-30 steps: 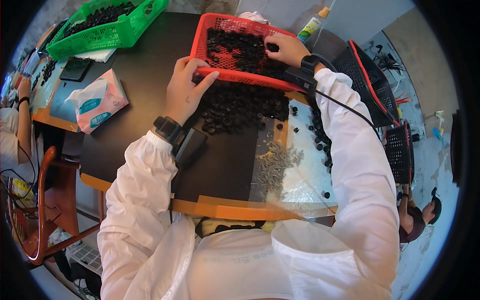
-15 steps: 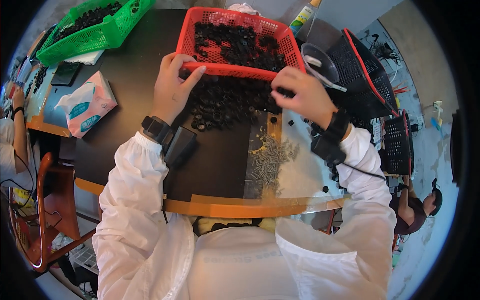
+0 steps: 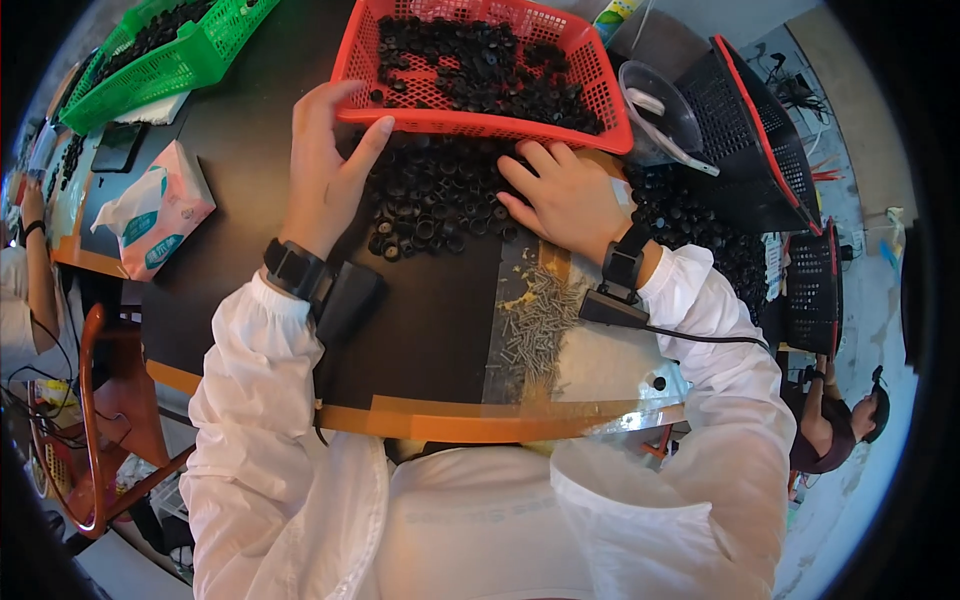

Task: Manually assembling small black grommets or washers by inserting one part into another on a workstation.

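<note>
A red perforated basket (image 3: 480, 122) stands at the far side of the table, holding many small black cup-shaped parts. More of these parts lie heaped in a black pile (image 3: 432, 205) before its front wall. My left hand (image 3: 325, 175) is at the basket's near left corner, its fingers touching the side and its thumb spread apart by the front wall. On the right edge of the pile rests my right hand (image 3: 568, 200), fingers spread and palm down. Any part under that palm is hidden. Below it, a heap of small metal screws (image 3: 535, 330) lies on the table.
A green basket (image 3: 200, 62) of black parts and a tissue box (image 3: 160, 215) are on the left. At right, a clear plastic tub (image 3: 655, 115) stands by black crates (image 3: 745, 140); more black parts (image 3: 700, 225) lie beyond my right wrist. Other people are at both sides.
My right hand has left the basket's near right corner and come down onto the pile, its fingers opening out. My left hand has loosened from the rim. The whole view has shifted slightly.
</note>
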A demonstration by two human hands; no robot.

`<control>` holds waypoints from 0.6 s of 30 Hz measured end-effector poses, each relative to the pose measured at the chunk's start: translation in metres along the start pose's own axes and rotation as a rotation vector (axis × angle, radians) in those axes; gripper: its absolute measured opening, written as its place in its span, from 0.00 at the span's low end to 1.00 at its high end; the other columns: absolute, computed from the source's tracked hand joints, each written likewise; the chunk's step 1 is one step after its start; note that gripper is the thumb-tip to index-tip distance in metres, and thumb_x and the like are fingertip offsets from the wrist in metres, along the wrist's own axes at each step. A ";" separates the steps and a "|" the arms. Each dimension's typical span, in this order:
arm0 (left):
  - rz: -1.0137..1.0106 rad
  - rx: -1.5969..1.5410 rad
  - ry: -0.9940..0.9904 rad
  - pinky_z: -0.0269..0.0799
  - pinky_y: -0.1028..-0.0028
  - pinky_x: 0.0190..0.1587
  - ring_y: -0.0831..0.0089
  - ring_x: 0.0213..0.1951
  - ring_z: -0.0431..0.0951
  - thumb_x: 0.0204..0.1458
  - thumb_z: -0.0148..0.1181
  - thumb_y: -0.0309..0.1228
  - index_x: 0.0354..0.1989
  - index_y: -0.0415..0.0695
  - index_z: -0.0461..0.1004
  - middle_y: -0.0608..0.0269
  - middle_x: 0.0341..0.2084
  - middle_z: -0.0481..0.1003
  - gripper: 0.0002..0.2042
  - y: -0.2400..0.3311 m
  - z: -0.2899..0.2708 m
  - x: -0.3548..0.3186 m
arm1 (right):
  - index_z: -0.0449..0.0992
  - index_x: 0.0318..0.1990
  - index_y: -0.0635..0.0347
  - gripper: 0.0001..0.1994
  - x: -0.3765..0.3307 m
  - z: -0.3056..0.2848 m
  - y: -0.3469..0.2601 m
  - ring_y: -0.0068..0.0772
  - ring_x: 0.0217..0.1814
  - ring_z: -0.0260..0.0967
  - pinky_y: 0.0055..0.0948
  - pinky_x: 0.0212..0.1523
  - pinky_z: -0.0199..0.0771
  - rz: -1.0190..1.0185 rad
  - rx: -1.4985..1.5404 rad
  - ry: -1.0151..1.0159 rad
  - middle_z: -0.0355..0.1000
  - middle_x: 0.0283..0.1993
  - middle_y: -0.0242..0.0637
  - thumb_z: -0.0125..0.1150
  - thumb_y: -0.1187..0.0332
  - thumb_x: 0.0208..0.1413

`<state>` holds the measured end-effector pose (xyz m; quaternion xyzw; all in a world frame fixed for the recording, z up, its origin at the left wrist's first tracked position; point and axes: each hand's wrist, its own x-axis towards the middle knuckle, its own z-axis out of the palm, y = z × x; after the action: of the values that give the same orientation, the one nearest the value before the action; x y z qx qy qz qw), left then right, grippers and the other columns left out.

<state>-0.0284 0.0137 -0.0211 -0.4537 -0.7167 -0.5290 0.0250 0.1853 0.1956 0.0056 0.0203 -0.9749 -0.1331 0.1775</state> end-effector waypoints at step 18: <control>-0.324 -0.411 0.146 0.38 0.62 0.73 0.53 0.73 0.42 0.67 0.46 0.43 0.70 0.27 0.37 0.36 0.70 0.45 0.37 0.055 0.062 -0.042 | 0.56 0.71 0.41 0.32 -0.019 -0.018 -0.001 0.57 0.77 0.40 0.69 0.68 0.45 -0.010 0.589 -0.157 0.42 0.76 0.46 0.55 0.49 0.61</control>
<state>0.0607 0.0374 -0.0296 -0.2893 -0.6539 -0.6917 -0.1011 0.2097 0.1914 0.0149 0.0653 -0.9821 0.1531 0.0876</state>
